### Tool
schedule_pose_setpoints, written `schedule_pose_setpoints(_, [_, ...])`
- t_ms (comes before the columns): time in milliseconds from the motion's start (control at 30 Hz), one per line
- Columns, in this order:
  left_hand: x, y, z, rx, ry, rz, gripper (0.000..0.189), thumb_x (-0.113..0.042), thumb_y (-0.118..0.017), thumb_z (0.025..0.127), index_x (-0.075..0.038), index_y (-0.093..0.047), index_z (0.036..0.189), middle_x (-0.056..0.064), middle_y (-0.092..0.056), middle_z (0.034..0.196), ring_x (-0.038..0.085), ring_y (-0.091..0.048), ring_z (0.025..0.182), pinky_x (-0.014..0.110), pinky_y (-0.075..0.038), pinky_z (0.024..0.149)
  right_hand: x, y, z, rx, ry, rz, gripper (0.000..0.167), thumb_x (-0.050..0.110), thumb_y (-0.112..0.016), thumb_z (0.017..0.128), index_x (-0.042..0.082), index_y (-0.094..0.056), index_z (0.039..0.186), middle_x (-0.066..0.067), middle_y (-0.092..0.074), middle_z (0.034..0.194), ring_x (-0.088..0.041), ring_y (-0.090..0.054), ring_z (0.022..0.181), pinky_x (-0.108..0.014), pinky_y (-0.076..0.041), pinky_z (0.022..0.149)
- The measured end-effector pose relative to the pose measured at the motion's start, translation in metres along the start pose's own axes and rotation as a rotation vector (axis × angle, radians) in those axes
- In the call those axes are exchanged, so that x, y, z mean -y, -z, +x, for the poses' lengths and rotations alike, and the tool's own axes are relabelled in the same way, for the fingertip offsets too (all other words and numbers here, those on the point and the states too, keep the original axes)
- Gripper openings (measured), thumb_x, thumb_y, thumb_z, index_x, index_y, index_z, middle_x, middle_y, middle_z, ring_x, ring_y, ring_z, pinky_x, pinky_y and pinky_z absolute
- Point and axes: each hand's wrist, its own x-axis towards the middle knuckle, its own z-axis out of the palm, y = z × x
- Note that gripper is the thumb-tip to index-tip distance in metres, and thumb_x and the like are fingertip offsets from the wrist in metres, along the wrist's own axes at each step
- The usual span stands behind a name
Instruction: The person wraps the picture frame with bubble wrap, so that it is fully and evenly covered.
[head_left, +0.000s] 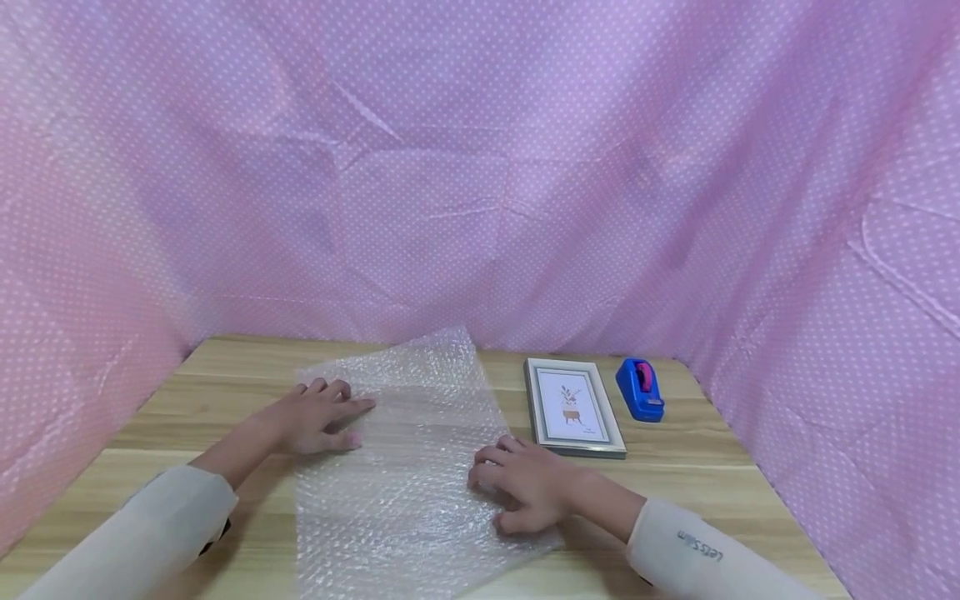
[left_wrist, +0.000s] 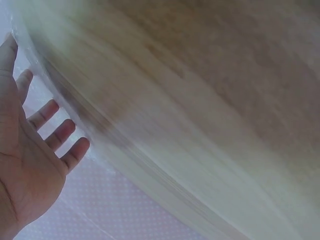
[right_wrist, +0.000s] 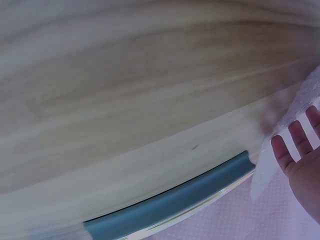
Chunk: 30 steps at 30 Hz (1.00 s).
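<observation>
A sheet of clear bubble wrap lies spread on the wooden table, its far end reaching the back edge. On its left side my left hand rests with fingers spread and fairly straight. My right hand touches the right edge of the sheet, fingers bent loosely and thumb apart. In the left wrist view, the left hand has its fingertips along the wrap's edge. Part of the right hand shows in its own wrist view, fingertips at the wrap.
Just beyond my right hand lies a picture frame with a plant print, face up. A blue tape dispenser with a pink roll stands to its right. Pink dotted cloth hangs around the back and sides of the table.
</observation>
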Motion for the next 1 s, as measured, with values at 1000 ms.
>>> schedule_pose_setpoints(1000, [-0.013, 0.007, -0.013, -0.013, -0.014, -0.046, 0.072, -0.066, -0.059, 0.094, -0.018, -0.057, 0.147, 0.015, -0.057, 0.134, 0.038, -0.054, 0.117, 0.063, -0.049, 0.089, -0.009, 0.001, -0.025, -0.013, -0.018, 0.022, 0.057, 0.039, -0.066, 0.084, 0.028, -0.051, 0.139, 0.005, -0.051, 0.143, -0.016, -0.047, 0.126, -0.043, -0.044, 0.106])
